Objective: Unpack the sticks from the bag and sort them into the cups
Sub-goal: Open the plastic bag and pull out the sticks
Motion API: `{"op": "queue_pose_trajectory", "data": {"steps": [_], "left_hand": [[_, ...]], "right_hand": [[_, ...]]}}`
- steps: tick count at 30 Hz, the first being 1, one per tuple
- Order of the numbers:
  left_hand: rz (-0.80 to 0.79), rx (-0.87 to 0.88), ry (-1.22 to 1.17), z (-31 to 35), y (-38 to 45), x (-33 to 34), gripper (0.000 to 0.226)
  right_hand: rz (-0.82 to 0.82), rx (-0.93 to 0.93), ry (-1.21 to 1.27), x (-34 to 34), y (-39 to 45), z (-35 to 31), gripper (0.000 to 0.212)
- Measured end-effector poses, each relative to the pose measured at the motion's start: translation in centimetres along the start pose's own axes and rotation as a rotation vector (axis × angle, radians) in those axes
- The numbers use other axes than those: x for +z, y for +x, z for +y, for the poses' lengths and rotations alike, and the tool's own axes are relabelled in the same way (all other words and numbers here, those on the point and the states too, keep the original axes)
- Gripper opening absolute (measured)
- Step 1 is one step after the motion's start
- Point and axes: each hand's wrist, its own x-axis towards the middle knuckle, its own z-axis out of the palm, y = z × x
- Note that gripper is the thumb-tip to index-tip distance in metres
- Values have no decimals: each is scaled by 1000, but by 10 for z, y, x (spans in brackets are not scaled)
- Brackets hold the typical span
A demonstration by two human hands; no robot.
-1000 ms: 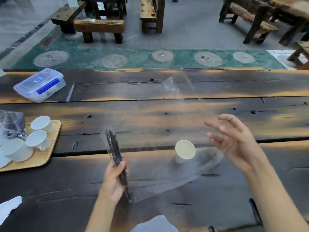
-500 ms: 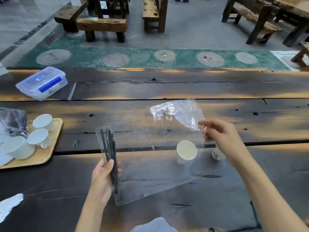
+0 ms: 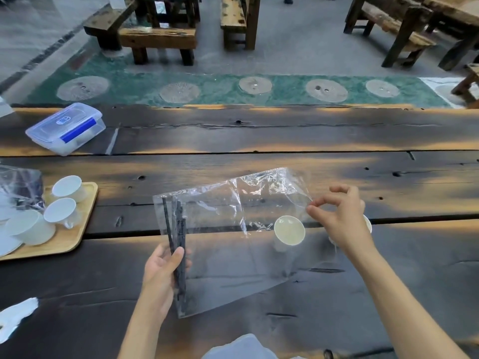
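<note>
A clear plastic bag (image 3: 233,242) hangs over the dark wooden table, stretched between my hands. Several black sticks (image 3: 176,229) stand upright inside its left edge. My left hand (image 3: 162,270) grips the sticks through the plastic near their lower half. My right hand (image 3: 342,221) pinches the bag's upper right corner between thumb and fingertips. A white paper cup (image 3: 289,230) stands on the table behind the bag. A second cup (image 3: 368,224) is mostly hidden by my right hand.
A wooden tray (image 3: 75,237) with several white cups stands at the left, beside another crumpled plastic bag (image 3: 18,187). A clear lidded box (image 3: 66,128) lies at the far left. Benches stand beyond the table's far edge.
My right hand went from open in the air to pinching the bag's crumpled top, then pulled it right, spreading the plastic flat. My left hand keeps its hold on the sticks.
</note>
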Motion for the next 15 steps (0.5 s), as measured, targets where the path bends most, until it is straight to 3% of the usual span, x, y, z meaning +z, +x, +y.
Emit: {"op": "queue_pose_trajectory", "data": {"steps": [3,7,11,15], "left_hand": [[1,-3,39,0,-3,6,16],[19,-20,48,-2,-2,7,19],[14,-16,57,-1,-3,3,20],[7,-44,55,1,-3,-1,16]], "right_hand": [[62,-31,-44,3,-2,1,6],[-128,111,219,-2,-2,0,14],[-227,125,248,-12,-7,-1,18],[-457,205,684,-26,-13,-9,18]]}}
